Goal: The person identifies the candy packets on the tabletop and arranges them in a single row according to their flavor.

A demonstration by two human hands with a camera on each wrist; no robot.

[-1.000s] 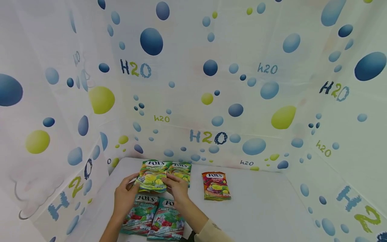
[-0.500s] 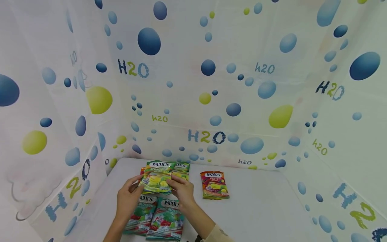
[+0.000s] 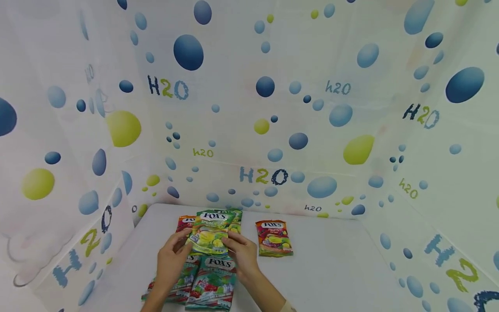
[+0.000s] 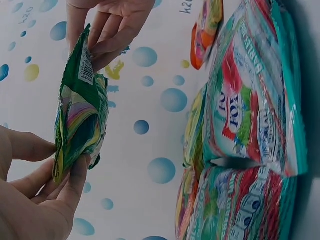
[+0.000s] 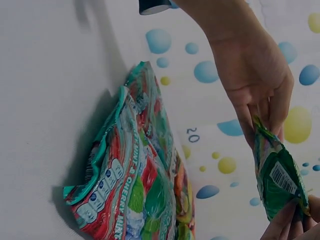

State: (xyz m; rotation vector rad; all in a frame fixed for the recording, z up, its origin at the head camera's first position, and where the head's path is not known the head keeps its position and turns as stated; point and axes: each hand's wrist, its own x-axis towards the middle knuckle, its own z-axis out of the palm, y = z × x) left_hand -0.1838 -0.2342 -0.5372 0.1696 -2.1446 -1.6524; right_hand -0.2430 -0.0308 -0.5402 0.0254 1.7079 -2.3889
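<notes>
My left hand [image 3: 171,260] and right hand [image 3: 243,255] pinch a yellow-green candy bag [image 3: 210,234] marked FOX'S Spring Tea by its two sides. The bag is raised with its printed front facing me. In the left wrist view the candy bag [image 4: 80,115] is seen from below, clear of the table, with a barcode on its folded end. Thumb and fingers of the left hand [image 4: 40,195] pinch one edge there. In the right wrist view the right hand [image 5: 295,222] grips the other edge, its fingers partly cut off by the frame.
Two teal Mint Blossom bags [image 3: 212,284] lie nearest me. Behind the held bag, partly hidden, are another Spring Tea bag [image 3: 236,220] and a red Fruits bag [image 3: 185,222]. A second Fruits bag [image 3: 274,238] lies apart to the right on the white table [image 3: 323,268].
Both hands have brought the Spring Tea bag rightward and nearer to me. The red Fruits bag behind it at the left has come into sight. The head view has shifted slightly right.
</notes>
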